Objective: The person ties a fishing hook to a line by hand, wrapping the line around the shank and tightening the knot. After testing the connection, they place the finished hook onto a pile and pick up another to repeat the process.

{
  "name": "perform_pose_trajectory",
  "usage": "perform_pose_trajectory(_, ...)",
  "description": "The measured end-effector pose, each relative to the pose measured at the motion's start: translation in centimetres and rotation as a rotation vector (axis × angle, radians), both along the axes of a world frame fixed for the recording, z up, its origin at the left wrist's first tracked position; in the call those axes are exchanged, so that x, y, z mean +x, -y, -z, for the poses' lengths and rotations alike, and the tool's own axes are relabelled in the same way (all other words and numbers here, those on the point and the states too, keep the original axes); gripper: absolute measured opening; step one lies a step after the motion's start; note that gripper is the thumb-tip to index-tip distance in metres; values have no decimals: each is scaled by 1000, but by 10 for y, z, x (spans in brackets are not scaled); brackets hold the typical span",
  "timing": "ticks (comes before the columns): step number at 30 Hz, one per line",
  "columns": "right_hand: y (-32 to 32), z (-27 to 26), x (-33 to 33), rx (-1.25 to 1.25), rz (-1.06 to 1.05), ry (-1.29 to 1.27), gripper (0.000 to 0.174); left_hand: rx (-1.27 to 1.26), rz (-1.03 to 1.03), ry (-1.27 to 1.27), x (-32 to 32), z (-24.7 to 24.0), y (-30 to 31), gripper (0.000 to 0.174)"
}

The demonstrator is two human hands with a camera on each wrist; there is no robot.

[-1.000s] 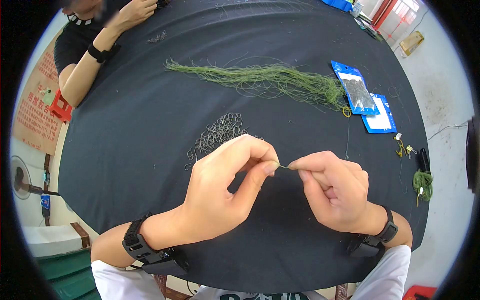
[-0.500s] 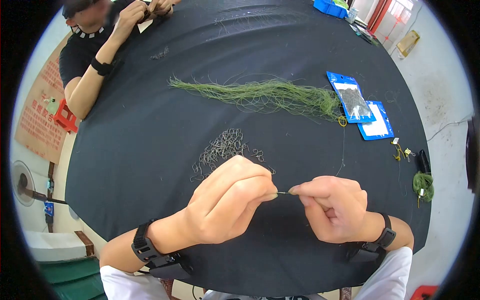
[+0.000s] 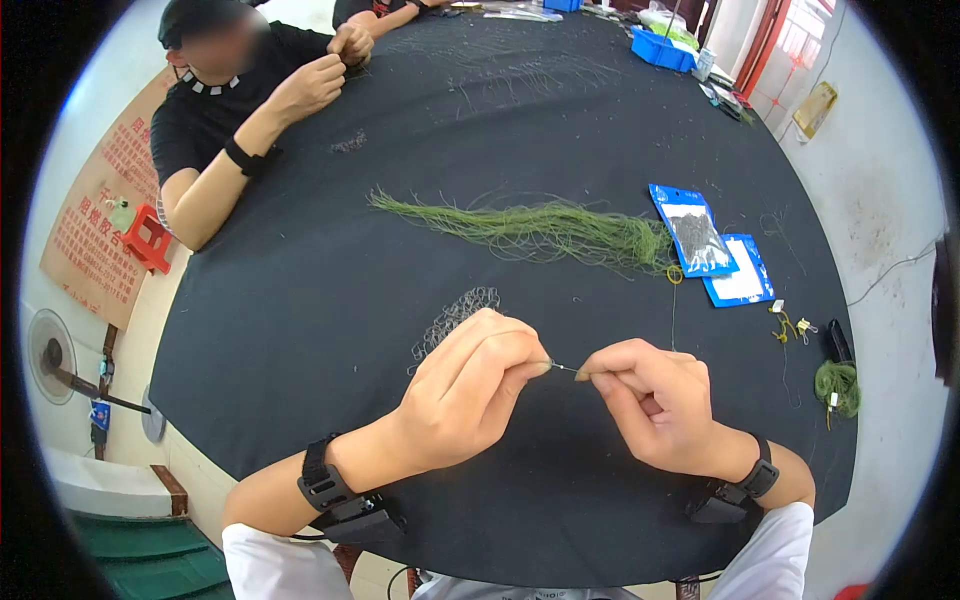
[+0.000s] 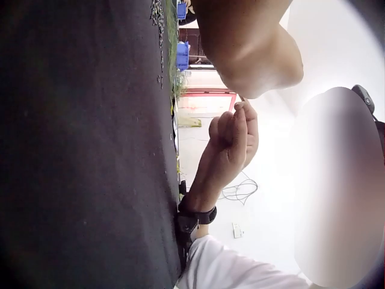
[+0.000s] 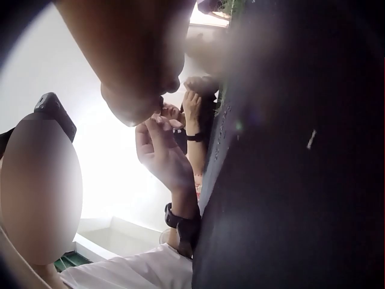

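Both hands meet above the dark tablecloth, with a short, thin strand (image 3: 565, 367) stretched between their fingertips. My left hand (image 3: 470, 385) pinches one end between thumb and forefinger; my right hand (image 3: 655, 405) pinches the other. Under the fingers most of the strand is hidden. Just beyond the left hand, and partly covered by it, lies a pile of small grey wire hooks (image 3: 455, 318). A long bundle of green line (image 3: 540, 225) stretches across the cloth farther back. In the left wrist view, the right hand (image 4: 231, 138) has curled fingers.
Two blue packets, one with dark contents (image 3: 693, 230) and one with a white panel (image 3: 742, 288), overlap at the right. Near the right edge are a small clip (image 3: 805, 327) and a green coil (image 3: 838, 385). Another person (image 3: 245, 130) sits at the far left. A blue basket (image 3: 660, 52) stands far back.
The head view has tilted up, showing more of the far table and another person's arm. Both hands keep pinching the strand; the left hand's fingers have turned over and closed together.
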State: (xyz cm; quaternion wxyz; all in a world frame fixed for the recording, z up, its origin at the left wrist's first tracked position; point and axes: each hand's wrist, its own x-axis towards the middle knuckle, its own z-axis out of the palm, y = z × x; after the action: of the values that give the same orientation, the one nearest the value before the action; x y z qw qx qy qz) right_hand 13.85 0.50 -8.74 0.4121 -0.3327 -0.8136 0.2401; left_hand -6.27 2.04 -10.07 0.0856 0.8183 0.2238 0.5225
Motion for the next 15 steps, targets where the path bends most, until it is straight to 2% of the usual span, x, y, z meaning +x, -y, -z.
perform_pose_trajectory(3,-6,-14,1,-240,18,91,9,-78,-75,19,-2,-3,-6,15)
perform_pose_trajectory(5,-21,-11,7,-554,-65,60,10,-265,-164,11,-6,-11,-9,6)
perform_pose_trajectory(6,-29,-13,11,-635,-76,80,9,-332,-193,16,-10,-13,-17,3)
perform_pose_trajectory(8,-49,-22,23,-791,-96,170,10,-460,-236,19,-23,-16,-39,6)
perform_pose_trajectory(9,-60,-25,30,-778,-76,222,11,-531,-287,12,-33,-19,-54,8)
perform_pose_trajectory(14,-138,-38,64,-386,151,496,12,-421,-626,-207,-107,-15,-168,11)
perform_pose_trajectory(15,-157,-37,70,-332,185,479,12,-523,-656,-176,-120,-11,-190,12)
